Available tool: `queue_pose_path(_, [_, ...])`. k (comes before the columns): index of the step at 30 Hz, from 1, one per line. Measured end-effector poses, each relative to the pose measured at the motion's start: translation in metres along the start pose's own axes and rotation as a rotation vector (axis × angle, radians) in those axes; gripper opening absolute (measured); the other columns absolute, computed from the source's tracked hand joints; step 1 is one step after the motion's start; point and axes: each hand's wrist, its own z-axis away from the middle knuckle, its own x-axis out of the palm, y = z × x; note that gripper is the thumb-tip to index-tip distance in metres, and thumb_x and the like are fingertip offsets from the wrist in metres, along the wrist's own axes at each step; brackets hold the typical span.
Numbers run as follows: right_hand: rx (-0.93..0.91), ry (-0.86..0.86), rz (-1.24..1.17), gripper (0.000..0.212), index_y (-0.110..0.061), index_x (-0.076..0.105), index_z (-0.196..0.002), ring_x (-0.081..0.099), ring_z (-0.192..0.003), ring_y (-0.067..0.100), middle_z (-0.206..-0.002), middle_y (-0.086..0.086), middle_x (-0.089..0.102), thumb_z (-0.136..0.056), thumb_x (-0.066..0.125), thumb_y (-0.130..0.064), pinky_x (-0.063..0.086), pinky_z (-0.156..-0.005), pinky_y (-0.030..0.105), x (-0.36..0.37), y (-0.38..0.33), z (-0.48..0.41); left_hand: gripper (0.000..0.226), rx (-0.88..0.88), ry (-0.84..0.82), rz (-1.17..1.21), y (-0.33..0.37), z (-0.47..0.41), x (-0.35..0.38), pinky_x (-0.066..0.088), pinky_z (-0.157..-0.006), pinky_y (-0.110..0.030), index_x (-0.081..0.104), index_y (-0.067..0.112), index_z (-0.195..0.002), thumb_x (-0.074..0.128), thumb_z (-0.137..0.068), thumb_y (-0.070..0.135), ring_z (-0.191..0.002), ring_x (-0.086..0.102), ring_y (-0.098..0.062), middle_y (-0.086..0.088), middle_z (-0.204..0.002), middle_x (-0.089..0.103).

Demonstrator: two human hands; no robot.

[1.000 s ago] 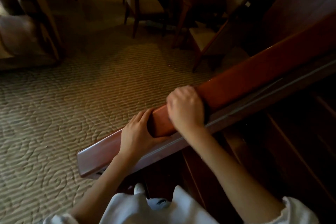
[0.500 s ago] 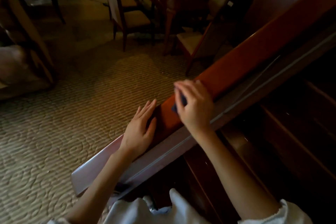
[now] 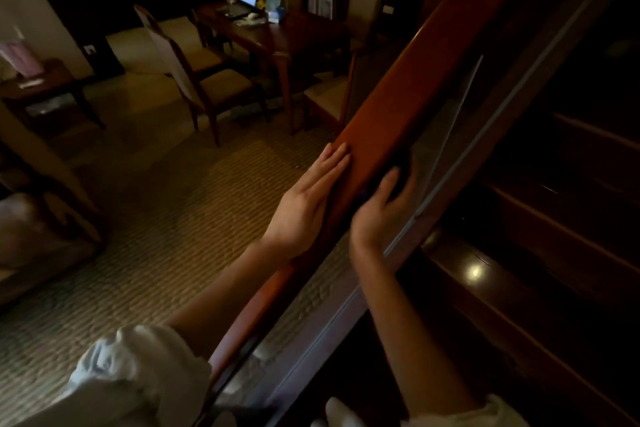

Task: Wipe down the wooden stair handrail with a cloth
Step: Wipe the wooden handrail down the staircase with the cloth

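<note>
Wooden handrail (image 3: pixel 388 107): slopes up from lower left to upper right, beside the stairs. Dark cloth (image 3: pixel 403 166): gripped in the right hand (image 3: pixel 379 211), now shifted from the rail's top to its inner side, higher up. Left hand (image 3: pixel 308 198): fingers straight, flat on the outer side. Judgement: lower stretch wiped, upper length remaining.

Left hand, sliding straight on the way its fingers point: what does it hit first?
Just more rail, it seems. The left hand lies flat on the reddish-brown wooden handrail, fingers pointing up along it; that face looks bare to the frame's top. The right hand grips a dark cloth on its other side.
</note>
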Motion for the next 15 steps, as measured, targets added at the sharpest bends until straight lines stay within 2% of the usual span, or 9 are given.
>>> queue_pose_path(1, [0.003,0.018,-0.056,0.040,-0.017,0.042,-0.142,0.055,-0.118,0.005,-0.134,-0.009,0.050,-0.103,0.040,-0.025,0.052,-0.095,0.032,0.001,-0.018,-0.013,0.048,0.001,0.015,-0.004,0.000,0.000,0.002,0.015,-0.120,-0.027,0.032,0.010,-0.148,0.034,-0.101,0.003,-0.148,0.008,-0.014,-0.001,-0.158,0.022])
queue_pose_path(3, [-0.089,0.020,-0.104,0.041,-0.013,0.038,-0.143,0.048,-0.125,-0.001,-0.139,-0.005,0.045,-0.102,0.041,-0.016,0.045,-0.100,0.019,0.002,-0.023,-0.013,0.048,0.012,0.028,0.012,0.000,0.000,0.005,0.016,-0.120,-0.030,0.033,0.008,-0.148,0.033,-0.100,0.003,-0.148,0.010,-0.016,-0.001,-0.158,0.023])
queue_pose_path(5, [-0.063,-0.114,-0.131,0.045,-0.030,0.032,-0.140,0.038,-0.128,-0.014,-0.137,-0.019,0.037,-0.100,0.045,-0.013,0.033,-0.100,0.005,-0.013,-0.015,0.034,0.048,0.022,0.039,0.018,-0.002,-0.001,0.005,0.019,-0.120,-0.039,0.034,0.008,-0.147,0.035,-0.099,0.000,-0.148,0.012,-0.018,-0.002,-0.158,0.025])
queue_pose_path(6, [0.019,-0.185,-0.154,0.045,-0.039,0.029,-0.138,0.034,-0.128,-0.018,-0.136,-0.026,0.034,-0.099,0.046,-0.023,0.029,-0.102,0.004,-0.022,-0.012,0.062,0.049,0.022,0.047,0.014,-0.003,-0.002,0.005,0.021,-0.119,-0.043,0.035,0.008,-0.147,0.036,-0.098,-0.002,-0.148,0.013,-0.018,-0.002,-0.157,0.026])
queue_pose_path(8, [-0.013,-0.238,-0.072,0.046,-0.041,0.030,-0.141,0.030,-0.130,-0.019,-0.142,-0.024,0.034,-0.098,0.044,-0.038,0.028,-0.112,0.016,-0.029,-0.015,0.082,0.050,0.029,0.052,0.007,-0.005,-0.003,0.007,0.024,-0.117,-0.047,0.036,0.008,-0.146,0.037,-0.098,-0.004,-0.148,0.015,-0.019,-0.003,-0.157,0.027])
queue_pose_path(11, [-0.123,-0.109,-0.091,0.049,-0.010,0.038,-0.144,0.041,-0.136,0.013,-0.149,0.010,0.040,-0.102,0.037,-0.036,0.039,-0.110,0.037,-0.009,-0.006,0.008,0.048,0.033,0.038,0.025,-0.003,-0.002,0.007,0.022,-0.118,-0.046,0.036,0.006,-0.146,0.033,-0.099,0.000,-0.148,0.015,-0.020,-0.004,-0.157,0.027])
queue_pose_path(12, [-0.080,-0.054,-0.095,0.052,-0.005,0.039,-0.144,0.043,-0.135,0.021,-0.148,0.015,0.041,-0.103,0.036,-0.036,0.041,-0.108,0.042,0.001,-0.005,-0.021,0.048,0.031,0.037,0.025,-0.002,-0.003,0.006,0.021,-0.119,-0.046,0.036,0.006,-0.146,0.032,-0.098,-0.001,-0.148,0.014,-0.020,-0.004,-0.157,0.027])
queue_pose_path(13, [-0.059,-0.015,-0.072,0.052,-0.004,0.039,-0.145,0.044,-0.135,0.023,-0.149,0.016,0.041,-0.103,0.036,-0.034,0.041,-0.107,0.043,0.005,-0.015,-0.046,0.049,0.028,0.040,0.025,-0.001,-0.003,0.005,0.020,-0.119,-0.045,0.036,0.006,-0.146,0.032,-0.098,-0.002,-0.148,0.014,-0.019,-0.004,-0.157,0.027])
queue_pose_path(15, [-0.055,0.019,-0.003,0.049,0.000,0.039,-0.144,0.042,-0.135,0.022,-0.148,0.018,0.042,-0.103,0.039,-0.027,0.039,-0.109,0.033,0.016,-0.003,-0.044,0.049,0.022,0.045,0.026,0.000,-0.002,0.005,0.020,-0.119,-0.044,0.036,0.006,-0.146,0.032,-0.098,-0.005,-0.148,0.015,-0.018,-0.004,-0.157,0.027])
